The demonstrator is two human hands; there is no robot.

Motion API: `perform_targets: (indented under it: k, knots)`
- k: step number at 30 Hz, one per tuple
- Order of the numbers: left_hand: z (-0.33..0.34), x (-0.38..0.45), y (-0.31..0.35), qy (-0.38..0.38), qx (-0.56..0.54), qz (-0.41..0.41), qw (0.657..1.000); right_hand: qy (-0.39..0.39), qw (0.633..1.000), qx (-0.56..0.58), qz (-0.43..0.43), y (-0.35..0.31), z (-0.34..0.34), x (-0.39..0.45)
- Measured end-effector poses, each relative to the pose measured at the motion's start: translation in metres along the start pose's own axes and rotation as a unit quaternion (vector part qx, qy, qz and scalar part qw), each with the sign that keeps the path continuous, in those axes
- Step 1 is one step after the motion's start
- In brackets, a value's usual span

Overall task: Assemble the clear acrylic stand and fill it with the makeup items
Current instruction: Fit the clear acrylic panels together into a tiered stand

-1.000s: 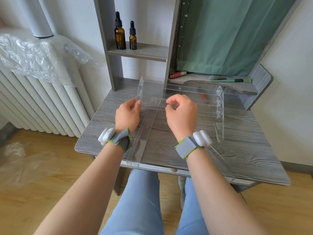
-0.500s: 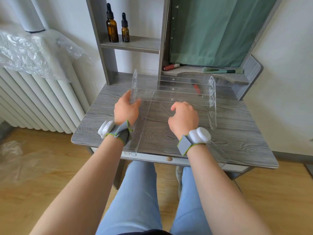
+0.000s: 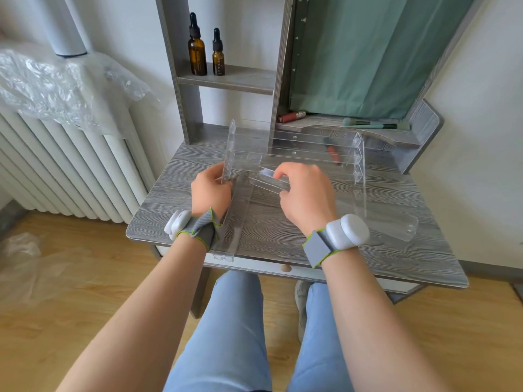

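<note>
Right hand (image 3: 304,193) — earlier empty-fingered — now with a clear acrylic strip (image 3: 268,181) off the table.

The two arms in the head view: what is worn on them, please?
Both forearms are bare, without sleeves. The left wrist carries a grey band edged in lime green with a white rounded device. The right wrist carries the same band and device.

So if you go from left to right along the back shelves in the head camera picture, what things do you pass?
Tall brown glass dropper bottle → shorter brown glass dropper bottle → red lipstick tube lying on its side → green-handled makeup brush lying flat.
</note>
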State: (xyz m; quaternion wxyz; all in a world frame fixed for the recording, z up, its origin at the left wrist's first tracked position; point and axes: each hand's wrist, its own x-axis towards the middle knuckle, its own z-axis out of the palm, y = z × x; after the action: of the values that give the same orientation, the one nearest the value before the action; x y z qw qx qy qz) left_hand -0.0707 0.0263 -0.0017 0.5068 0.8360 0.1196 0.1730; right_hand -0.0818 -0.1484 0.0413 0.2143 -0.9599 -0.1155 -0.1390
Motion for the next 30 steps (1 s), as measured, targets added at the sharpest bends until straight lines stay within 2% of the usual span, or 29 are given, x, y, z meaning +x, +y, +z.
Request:
perform_targets:
  k: [10,19,24,30]
  knots:
    - [-0.004,0.001,-0.007,-0.026,-0.067,0.014,0.997,0.016,0.990,0.015,-0.136,-0.017,0.024,0.017]
    - [0.002,0.005,-0.016,0.010,-0.071,0.001,0.997,0.072,0.985,0.010,-0.157,-0.012,0.048,0.023]
    - [0.005,0.005,-0.017,0.021,-0.061,0.004,0.998,0.066,0.985,0.013,-0.158,-0.009,0.052,0.024]
    - [0.006,0.005,-0.018,0.024,-0.064,0.006,0.998,0.062,0.974,-0.005,-0.216,-0.006,0.059,0.026]
